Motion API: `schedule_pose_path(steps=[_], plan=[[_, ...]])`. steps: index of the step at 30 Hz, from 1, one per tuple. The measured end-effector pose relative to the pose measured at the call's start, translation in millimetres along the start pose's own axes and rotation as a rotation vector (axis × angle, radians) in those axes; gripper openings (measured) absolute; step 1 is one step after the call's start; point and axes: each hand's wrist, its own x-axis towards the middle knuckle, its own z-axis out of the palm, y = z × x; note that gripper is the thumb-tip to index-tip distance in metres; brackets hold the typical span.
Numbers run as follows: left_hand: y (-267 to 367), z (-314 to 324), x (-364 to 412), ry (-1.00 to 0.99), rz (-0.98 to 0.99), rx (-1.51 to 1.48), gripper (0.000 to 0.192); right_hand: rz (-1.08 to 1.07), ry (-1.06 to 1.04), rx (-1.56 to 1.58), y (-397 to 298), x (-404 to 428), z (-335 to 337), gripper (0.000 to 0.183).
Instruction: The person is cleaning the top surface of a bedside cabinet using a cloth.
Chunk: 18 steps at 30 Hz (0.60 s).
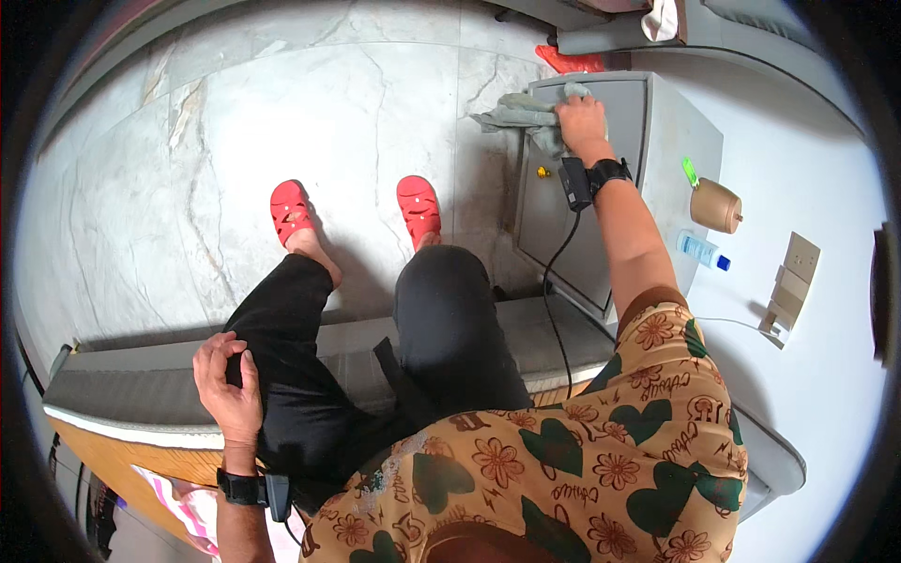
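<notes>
My right hand (584, 125) grips a crumpled grey-green cloth (524, 112) and presses it against the upper end of the grey front panel (598, 225) of a bedside cabinet. Part of the cloth hangs out past the panel's edge. A small gold knob (543, 172) sits on this panel, close to my right wrist. My left hand (229, 383) is empty, its fingers loosely curled and the thumb apart, by my left thigh in black trousers (288, 352). Each wrist wears a black strap with a small cabled device.
On the cabinet's top (679, 127) are a brown canister (714, 205), a bottle with a blue cap (700, 250) and a bright green item (690, 172). A wall socket (792, 281) is at right. Red clogs (418, 207) stand on the marble-look floor (338, 127). A black cable (552, 302) hangs from my right wrist.
</notes>
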Motion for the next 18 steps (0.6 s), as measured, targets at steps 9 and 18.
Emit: schedule_pose_path(steps=[9, 18], plan=[[-5.2, -4.7, 3.1, -0.040, 0.042, -0.052, 0.008, 0.104, 0.368, -0.124, 43.5, -4.6, -69.5, 0.015], [-2.9, -2.3, -1.7, -0.022, -0.020, -0.027, 0.007, 0.057, 0.101, -0.072, -21.5, 0.5, 28.9, 0.018]])
